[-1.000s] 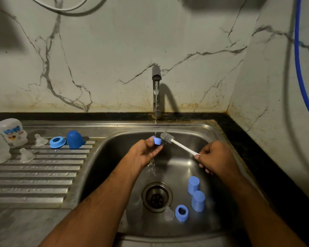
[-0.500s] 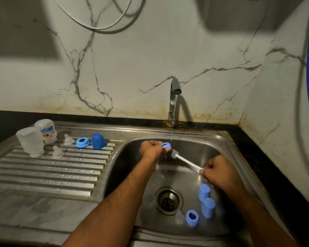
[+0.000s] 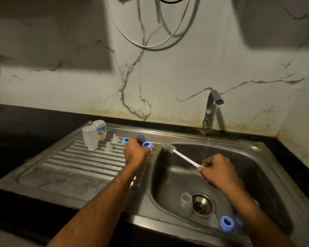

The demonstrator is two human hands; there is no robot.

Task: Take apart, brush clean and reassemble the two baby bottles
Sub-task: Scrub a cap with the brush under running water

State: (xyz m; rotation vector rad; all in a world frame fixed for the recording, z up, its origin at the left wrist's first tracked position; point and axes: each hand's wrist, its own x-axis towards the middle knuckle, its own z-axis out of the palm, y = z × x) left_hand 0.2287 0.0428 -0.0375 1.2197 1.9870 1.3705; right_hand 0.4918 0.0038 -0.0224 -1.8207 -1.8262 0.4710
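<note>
Holding a blue ring (image 3: pixel 147 144) over the drainboard (image 3: pixel 75 161), left hand (image 3: pixel 136 152) fingers curled round it; right hand (image 3: pixel 214 169) grips brush (image 3: pixel 169 148) above sink (image 3: pixel 257 168). Bottles (image 3: pixel 90 139) stand on the drainboard.

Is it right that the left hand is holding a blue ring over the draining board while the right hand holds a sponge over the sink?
Nearly. In the head view the right hand holds a white-handled bottle brush over the sink, not a sponge. The rest is right: the left hand holds the blue ring over the draining board.
</note>
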